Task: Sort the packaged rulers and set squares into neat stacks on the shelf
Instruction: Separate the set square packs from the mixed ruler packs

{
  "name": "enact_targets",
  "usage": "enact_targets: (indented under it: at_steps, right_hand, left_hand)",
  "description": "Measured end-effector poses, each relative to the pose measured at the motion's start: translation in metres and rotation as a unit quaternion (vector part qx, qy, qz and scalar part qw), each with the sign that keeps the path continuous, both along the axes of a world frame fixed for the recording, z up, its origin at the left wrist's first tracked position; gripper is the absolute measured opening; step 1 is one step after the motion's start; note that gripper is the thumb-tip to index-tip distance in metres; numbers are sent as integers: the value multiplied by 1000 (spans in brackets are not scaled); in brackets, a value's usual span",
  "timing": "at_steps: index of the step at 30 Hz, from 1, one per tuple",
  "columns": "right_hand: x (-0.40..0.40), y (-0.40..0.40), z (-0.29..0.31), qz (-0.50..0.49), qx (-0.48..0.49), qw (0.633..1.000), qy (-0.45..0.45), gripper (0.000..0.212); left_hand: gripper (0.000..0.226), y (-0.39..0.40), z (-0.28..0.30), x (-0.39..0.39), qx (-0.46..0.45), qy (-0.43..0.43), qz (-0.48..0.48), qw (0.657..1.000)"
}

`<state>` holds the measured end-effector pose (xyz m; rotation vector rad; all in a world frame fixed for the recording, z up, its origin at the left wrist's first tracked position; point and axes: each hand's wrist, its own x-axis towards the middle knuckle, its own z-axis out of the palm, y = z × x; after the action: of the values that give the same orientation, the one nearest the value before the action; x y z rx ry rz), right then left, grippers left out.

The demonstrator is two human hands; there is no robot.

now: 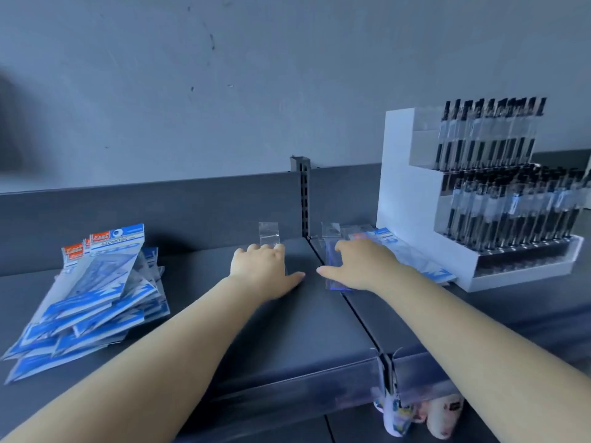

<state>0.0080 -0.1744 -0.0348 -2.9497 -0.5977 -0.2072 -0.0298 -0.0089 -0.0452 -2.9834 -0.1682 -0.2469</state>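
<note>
Shelf [256, 330]: hands on packaged rulers [334, 266].

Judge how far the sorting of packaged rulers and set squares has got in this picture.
Done: little; the blue set-square packs on the left lie in a loose, fanned pile. In hand: the left hand and right hand each rest on a clear ruler pack mid-shelf. Left: squaring every stack.

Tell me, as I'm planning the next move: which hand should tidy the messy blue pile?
Left, probably. The left hand lies nearer the blue pile at the shelf's left end; the right hand rests on a clear ruler pack on the far side.
</note>
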Motion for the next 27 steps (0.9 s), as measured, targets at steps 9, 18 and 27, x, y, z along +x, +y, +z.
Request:
enact_targets:
  at_steps: [9, 18, 27]
  right_hand:
    - [1, 9, -9, 35, 52, 998, -3, 20]
    - [0, 15, -5, 31, 0, 994, -100, 33]
    - [10, -11, 1, -11, 355, 922, -154, 21]
  left_hand:
    - [40, 23, -4, 12, -159, 9, 63, 985]
    - [42, 26, -2, 11, -157, -42, 80, 983]
    - [20, 31, 0, 16, -282, -36, 96, 954]
